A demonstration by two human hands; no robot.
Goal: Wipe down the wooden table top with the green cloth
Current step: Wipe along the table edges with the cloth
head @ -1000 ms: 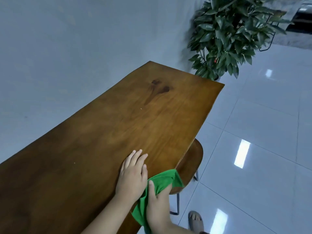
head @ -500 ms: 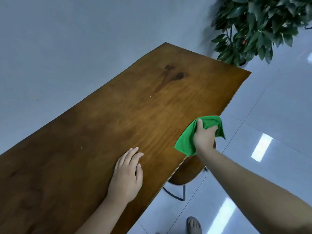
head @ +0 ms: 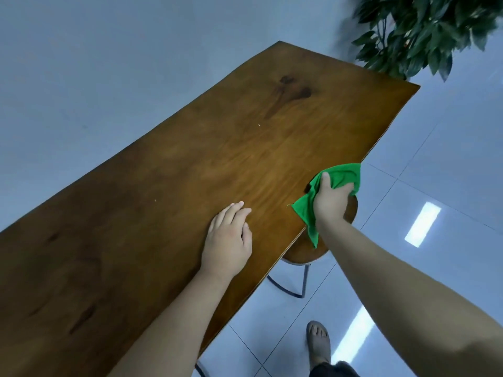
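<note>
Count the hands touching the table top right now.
2. The left hand lies flat on the table top near its right edge; the right hand, gripping the green cloth, presses at that edge farther along.

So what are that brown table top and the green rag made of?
The long brown table top looks like stained wood with a satin finish: grain streaks and a dark knot show. The green rag in the right hand looks like soft microfibre, bunching and draping limply, though the weave is too small to confirm.

Indoor office or lobby-like room is suggested: glossy white floor tiles [head: 449,164], plain grey wall [head: 109,63], potted plant [head: 424,31], wooden tabletop [head: 190,172], stool [head: 307,248].
</note>
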